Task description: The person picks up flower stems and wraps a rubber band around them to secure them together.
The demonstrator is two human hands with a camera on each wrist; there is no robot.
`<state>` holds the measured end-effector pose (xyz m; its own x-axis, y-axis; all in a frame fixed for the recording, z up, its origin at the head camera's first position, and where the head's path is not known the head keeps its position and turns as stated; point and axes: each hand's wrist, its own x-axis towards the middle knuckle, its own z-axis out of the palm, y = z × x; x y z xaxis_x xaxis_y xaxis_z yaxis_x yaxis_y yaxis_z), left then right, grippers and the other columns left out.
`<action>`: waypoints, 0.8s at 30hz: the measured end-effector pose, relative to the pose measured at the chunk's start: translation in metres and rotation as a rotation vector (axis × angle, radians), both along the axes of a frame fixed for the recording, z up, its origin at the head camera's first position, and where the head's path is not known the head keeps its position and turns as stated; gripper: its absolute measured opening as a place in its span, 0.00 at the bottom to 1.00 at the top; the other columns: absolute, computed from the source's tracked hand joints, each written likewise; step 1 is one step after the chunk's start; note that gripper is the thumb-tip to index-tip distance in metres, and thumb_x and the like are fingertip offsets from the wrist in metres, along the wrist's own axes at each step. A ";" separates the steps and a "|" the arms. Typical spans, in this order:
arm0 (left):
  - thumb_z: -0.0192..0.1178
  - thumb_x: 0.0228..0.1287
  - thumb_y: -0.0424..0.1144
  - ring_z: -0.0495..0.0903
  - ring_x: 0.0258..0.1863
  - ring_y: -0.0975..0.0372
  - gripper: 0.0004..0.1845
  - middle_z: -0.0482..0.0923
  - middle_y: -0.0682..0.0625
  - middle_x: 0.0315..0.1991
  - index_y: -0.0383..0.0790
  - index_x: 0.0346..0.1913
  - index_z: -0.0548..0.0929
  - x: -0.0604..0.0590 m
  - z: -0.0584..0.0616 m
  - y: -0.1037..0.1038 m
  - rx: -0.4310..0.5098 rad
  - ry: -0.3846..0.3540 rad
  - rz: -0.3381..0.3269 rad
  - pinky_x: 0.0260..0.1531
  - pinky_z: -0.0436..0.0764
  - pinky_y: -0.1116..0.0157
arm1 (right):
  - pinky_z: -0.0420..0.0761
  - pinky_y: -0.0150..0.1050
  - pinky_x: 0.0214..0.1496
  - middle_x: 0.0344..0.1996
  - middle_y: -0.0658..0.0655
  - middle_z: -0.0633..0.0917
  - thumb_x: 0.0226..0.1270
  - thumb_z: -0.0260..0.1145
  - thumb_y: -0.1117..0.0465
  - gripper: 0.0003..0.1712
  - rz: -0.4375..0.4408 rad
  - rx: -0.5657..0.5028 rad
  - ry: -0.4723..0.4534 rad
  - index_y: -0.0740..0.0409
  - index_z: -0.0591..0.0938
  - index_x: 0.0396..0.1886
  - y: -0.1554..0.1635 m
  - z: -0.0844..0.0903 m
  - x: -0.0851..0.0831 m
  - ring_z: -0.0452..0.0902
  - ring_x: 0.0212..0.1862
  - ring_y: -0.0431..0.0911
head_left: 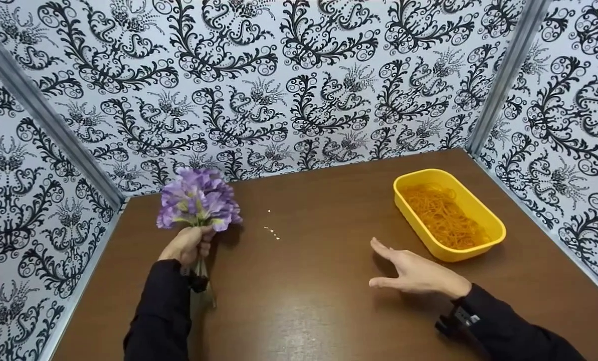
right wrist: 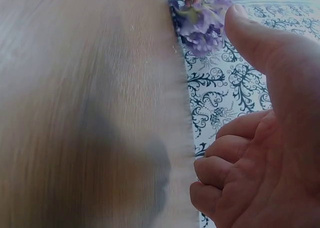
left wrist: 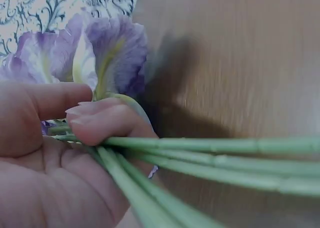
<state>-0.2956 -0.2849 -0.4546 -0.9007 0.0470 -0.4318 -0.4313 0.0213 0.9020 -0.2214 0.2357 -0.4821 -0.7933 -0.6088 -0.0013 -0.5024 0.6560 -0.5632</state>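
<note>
My left hand (head_left: 191,243) grips a bunch of purple artificial flowers (head_left: 198,203) by its green stems, blooms pointing toward the back wall. In the left wrist view the fingers (left wrist: 100,123) curl round several stems (left wrist: 215,160) just below the petals (left wrist: 100,52). My right hand (head_left: 396,268) hovers over the brown table (head_left: 319,301), palm to the left, and holds nothing. It is a short way left of a yellow tub (head_left: 496,233) filled with orange rubber bands (head_left: 444,215). The right wrist view shows loosely curled fingers (right wrist: 225,163) and the flowers (right wrist: 200,22) far off.
Patterned black-and-white walls close the table at the back and on both sides. A few small pale specks (head_left: 272,231) lie on the wood between the flowers and the tub. Both sleeves are dark.
</note>
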 end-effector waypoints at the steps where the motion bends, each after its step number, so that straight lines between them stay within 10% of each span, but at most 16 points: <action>1: 0.44 0.81 0.37 0.58 0.19 0.65 0.13 0.60 0.52 0.26 0.35 0.35 0.68 -0.001 0.000 0.003 0.029 0.000 -0.006 0.20 0.61 0.70 | 0.63 0.60 0.72 0.75 0.69 0.59 0.66 0.63 0.32 0.57 0.000 -0.004 -0.001 0.67 0.57 0.78 -0.001 0.000 0.000 0.61 0.72 0.65; 11: 0.40 0.82 0.36 0.58 0.18 0.66 0.08 0.60 0.51 0.28 0.36 0.42 0.63 -0.007 -0.008 0.042 0.245 -0.027 0.045 0.17 0.60 0.73 | 0.63 0.62 0.71 0.75 0.70 0.60 0.68 0.63 0.33 0.55 0.021 -0.038 -0.022 0.67 0.57 0.78 -0.016 -0.002 0.002 0.61 0.70 0.72; 24: 0.38 0.83 0.38 0.55 0.20 0.66 0.07 0.59 0.53 0.26 0.40 0.43 0.62 -0.010 -0.013 0.105 0.582 -0.029 0.018 0.17 0.58 0.74 | 0.63 0.56 0.74 0.76 0.63 0.62 0.71 0.61 0.35 0.51 0.084 -0.087 -0.136 0.65 0.59 0.78 -0.048 -0.007 0.001 0.61 0.75 0.54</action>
<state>-0.3058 -0.1797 -0.4680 -0.8915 0.2694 -0.3641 -0.4522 -0.4820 0.7505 -0.2202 0.1874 -0.4889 -0.7360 -0.6751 -0.0498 -0.4684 0.5610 -0.6825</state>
